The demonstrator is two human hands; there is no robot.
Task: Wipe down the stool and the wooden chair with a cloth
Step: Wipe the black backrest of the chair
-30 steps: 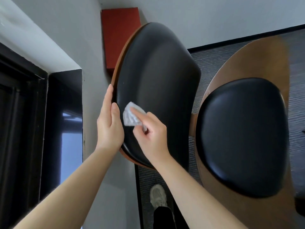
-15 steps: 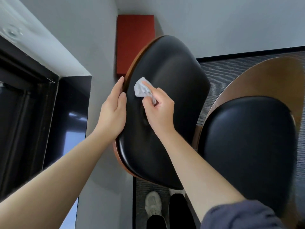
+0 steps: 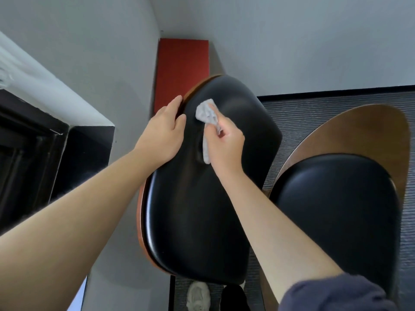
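Far to my left a dark window frame (image 3: 33,135) is set in the grey wall (image 3: 101,52). My left hand (image 3: 165,133) grips the left edge of the wooden chair (image 3: 202,209) near the top of its backrest, with my fingers pressed together along the wood rim and my thumb on the black padding. The backrest's long axis runs from low and close to me up and away, and its rounded top points toward the red panel (image 3: 183,70) on the wall. Just right of my left thumb is the cloth (image 3: 206,112), a small grey rag lying lengthwise along the backrest. Its crumpled end sits on the padding just past my fingertips, and its tail trails back down the left side of my palm. My right hand (image 3: 225,142) pinches it, fingers curled and bunched over it. Below, under the backrest, a pale shoe (image 3: 197,297) shows on the floor. Further right the black seat pad (image 3: 336,209) sits in its brown wooden shell (image 3: 359,131), over striped grey carpet (image 3: 336,102).
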